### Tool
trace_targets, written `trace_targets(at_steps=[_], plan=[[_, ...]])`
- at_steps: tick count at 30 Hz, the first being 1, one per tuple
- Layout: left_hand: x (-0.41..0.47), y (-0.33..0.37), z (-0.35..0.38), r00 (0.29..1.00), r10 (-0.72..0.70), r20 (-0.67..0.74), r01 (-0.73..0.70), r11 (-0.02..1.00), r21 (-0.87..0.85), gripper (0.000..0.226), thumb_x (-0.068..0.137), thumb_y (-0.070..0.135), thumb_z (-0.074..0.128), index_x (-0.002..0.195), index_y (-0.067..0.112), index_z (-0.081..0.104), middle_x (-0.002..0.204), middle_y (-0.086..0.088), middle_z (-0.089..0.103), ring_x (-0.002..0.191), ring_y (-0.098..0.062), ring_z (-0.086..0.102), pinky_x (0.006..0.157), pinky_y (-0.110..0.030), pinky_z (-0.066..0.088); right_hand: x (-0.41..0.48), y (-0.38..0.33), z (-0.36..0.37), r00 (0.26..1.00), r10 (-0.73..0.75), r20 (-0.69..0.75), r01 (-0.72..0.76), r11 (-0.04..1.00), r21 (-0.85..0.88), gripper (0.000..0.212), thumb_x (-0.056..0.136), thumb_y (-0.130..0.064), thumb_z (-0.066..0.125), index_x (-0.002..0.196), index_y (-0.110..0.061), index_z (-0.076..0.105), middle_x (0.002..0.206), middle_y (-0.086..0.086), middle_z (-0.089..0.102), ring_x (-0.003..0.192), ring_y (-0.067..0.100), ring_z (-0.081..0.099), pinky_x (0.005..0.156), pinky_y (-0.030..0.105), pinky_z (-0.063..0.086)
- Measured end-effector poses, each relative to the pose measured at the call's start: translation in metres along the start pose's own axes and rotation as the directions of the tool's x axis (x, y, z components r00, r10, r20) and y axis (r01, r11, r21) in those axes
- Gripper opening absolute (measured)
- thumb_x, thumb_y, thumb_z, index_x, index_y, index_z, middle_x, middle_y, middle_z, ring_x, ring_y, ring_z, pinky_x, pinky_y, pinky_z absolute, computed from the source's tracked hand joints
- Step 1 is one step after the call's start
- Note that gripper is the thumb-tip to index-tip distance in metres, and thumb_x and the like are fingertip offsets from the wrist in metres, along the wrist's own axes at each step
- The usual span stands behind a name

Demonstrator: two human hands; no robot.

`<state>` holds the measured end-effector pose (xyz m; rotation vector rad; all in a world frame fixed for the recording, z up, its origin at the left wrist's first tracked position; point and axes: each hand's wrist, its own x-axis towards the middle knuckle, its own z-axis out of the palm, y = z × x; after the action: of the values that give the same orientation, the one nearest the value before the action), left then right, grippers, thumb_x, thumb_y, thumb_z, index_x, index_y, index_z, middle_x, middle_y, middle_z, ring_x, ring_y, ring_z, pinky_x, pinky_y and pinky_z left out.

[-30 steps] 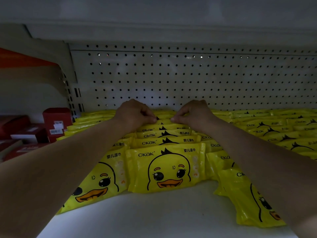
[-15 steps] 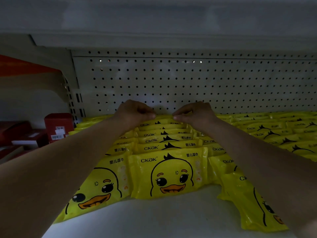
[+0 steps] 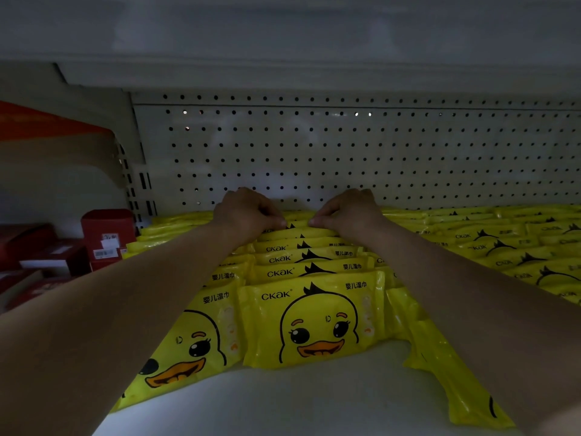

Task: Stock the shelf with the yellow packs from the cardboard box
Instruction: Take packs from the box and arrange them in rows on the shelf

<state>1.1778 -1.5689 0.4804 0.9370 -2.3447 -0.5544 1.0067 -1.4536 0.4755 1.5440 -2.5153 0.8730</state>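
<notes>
Shelving fills our view: a pale shelf [image 3: 283,404] under our arms, backed by a perforated pegboard panel [image 3: 345,152]. Across the shelf lie yellow packs [image 3: 314,319] printed with a duck face, laid in overlapping rows that run from the front edge back to the panel. More rows stretch away to the right, and an askew pack [image 3: 456,382] lies at the front right. Red boxes [image 3: 107,234] stand in the neighbouring bay to the left, apart from the packs. We reach both arms along the middle row. Our left hand [image 3: 248,215] and right hand [image 3: 349,212] sit side by side at its far end, near the panel, knuckles up. The fingers [image 3: 276,220] of each are curled and pressed against the thumb, pinching the upper edge of the back pack [image 3: 298,230], which stands just beneath them. In this dim light it seems to be one pack held by both hands.
</notes>
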Motion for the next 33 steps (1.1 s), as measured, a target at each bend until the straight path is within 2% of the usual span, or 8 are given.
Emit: trace_targets(at_steps=[5,10,13,16,21,26,30,33], plan=[[0.001,0.002,0.001,0.996,0.081,-0.027,-0.074,0.976,0.207,0.016,0.081,0.049,0.071,0.089,0.035,0.074,0.105,0.007,0.068,0.111,-0.018,0.055,0.100,-0.043,0.043,-0.008,-0.010,-0.010,0.999,-0.010,0.042,0.014,0.993,-0.116,0.039,0.084,-0.058,0.065,0.099,-0.025,0.077,0.121,0.005,0.059,0.129,0.028,0.035,0.105,0.042,0.039],[0.001,0.001,-0.002,0.991,0.114,-0.067,-0.097,0.972,0.216,0.017,0.082,0.047,0.070,0.090,0.033,0.075,0.102,0.009,0.070,0.107,-0.017,0.059,0.100,-0.043,0.042,-0.010,-0.012,-0.009,0.999,-0.018,0.026,0.021,0.993,-0.117,0.039,0.084,-0.056,0.066,0.097,-0.021,0.077,0.117,0.006,0.058,0.127,0.027,0.036,0.102,0.038,0.040],[-0.002,-0.006,-0.009,0.993,0.099,-0.071,-0.092,0.990,0.105,0.017,0.076,0.045,0.077,0.086,0.032,0.073,0.098,0.009,0.070,0.107,-0.018,0.059,0.099,-0.044,0.044,-0.006,-0.010,-0.007,1.000,-0.003,0.029,0.006,0.994,-0.112,0.038,0.083,-0.057,0.067,0.097,-0.023,0.077,0.123,0.005,0.058,0.132,0.029,0.033,0.105,0.038,0.036],[-0.006,-0.009,-0.016,0.994,0.113,-0.007,-0.112,0.993,0.020,0.013,0.073,0.037,0.081,0.082,0.031,0.075,0.093,0.015,0.070,0.099,-0.009,0.062,0.099,-0.041,0.047,-0.002,-0.007,-0.005,0.999,0.006,0.053,0.000,0.993,-0.115,0.036,0.082,-0.060,0.066,0.092,-0.026,0.076,0.124,0.004,0.060,0.134,0.029,0.034,0.110,0.040,0.029],[-0.005,-0.007,-0.018,0.991,0.117,0.065,-0.119,0.992,0.039,0.008,0.078,0.027,0.079,0.081,0.032,0.074,0.108,0.012,0.070,0.104,-0.008,0.061,0.102,-0.036,0.045,0.000,-0.006,-0.005,0.999,0.015,0.051,-0.009,0.992,-0.128,0.039,0.082,-0.061,0.066,0.096,-0.025,0.076,0.130,0.006,0.058,0.137,0.030,0.032,0.113,0.042,0.027],[-0.003,-0.007,-0.018,0.991,0.068,0.114,-0.077,0.994,0.081,0.011,0.083,0.029,0.075,0.078,0.036,0.069,0.093,0.017,0.066,0.099,-0.007,0.060,0.097,-0.031,0.045,0.002,-0.004,-0.007,0.997,0.005,0.078,0.006,0.990,-0.142,0.042,0.082,-0.062,0.065,0.099,-0.025,0.076,0.129,0.008,0.060,0.137,0.030,0.034,0.115,0.044,0.030],[0.000,-0.007,-0.021,0.994,0.047,0.101,-0.043,0.998,-0.042,0.013,0.081,0.033,0.076,0.094,0.030,0.073,0.095,0.014,0.066,0.098,-0.007,0.059,0.090,-0.026,0.041,0.008,0.007,-0.009,1.000,-0.020,0.019,0.019,0.996,0.091,0.020,0.077,-0.059,0.070,0.083,-0.040,0.073,0.117,-0.004,0.069,0.128,0.029,0.049,0.112,0.045,0.037],[0.005,-0.005,-0.018,0.997,0.051,0.058,-0.047,0.997,-0.068,0.015,0.081,0.034,0.076,0.096,0.030,0.075,0.104,0.011,0.070,0.102,-0.010,0.061,0.095,-0.030,0.044,0.013,0.014,-0.010,1.000,0.009,-0.029,-0.004,0.988,0.154,0.016,0.070,-0.062,0.072,0.080,-0.048,0.071,0.109,-0.015,0.070,0.126,0.026,0.048,0.109,0.039,0.037]])
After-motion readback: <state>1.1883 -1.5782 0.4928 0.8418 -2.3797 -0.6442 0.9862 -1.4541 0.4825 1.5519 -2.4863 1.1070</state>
